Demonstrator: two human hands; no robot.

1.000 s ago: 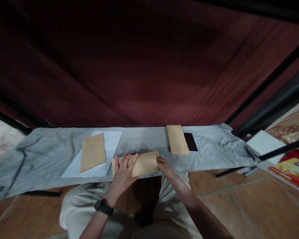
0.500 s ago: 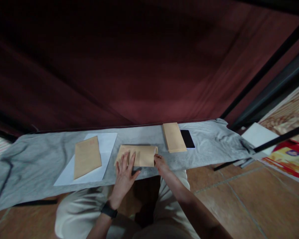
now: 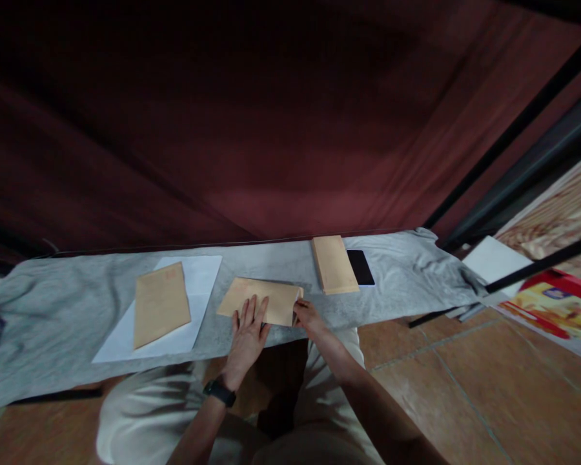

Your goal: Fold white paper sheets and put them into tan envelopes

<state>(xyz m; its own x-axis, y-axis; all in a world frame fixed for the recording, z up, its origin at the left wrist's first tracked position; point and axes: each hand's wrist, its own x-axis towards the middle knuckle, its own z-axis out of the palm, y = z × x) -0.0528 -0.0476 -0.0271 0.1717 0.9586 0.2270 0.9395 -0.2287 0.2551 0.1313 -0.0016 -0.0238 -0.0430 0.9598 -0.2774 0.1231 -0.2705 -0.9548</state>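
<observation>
A brown paper envelope [image 3: 279,301] lies in front of me on the grey cloth, slightly slanted, its right end parted with a white edge showing. My left hand [image 3: 248,333], with a dark watch at the wrist, rests flat on its lower middle, fingers stretched out. At the right end, the fingers of my right hand [image 3: 308,316] are closed on the envelope's edge; the fingertips are partly hidden. To the left, another brown envelope [image 3: 161,306] lies on white paper sheets [image 3: 204,284]. A stack of brown envelopes [image 3: 336,265] sits to the right, beside a dark phone-like device [image 3: 361,267].
The grey cloth [image 3: 407,271] covers a long narrow surface, its front edge just above my knees. Behind it hangs a dark red fabric [image 3: 281,161]. Black bars [image 3: 513,123], a white panel [image 3: 496,261] and a red-and-yellow box [image 3: 556,303] are at the right.
The envelope under my hands has turned a little, its left end now higher relative to the right. My left hand has shifted slightly right along it. The whole view has moved slightly.
</observation>
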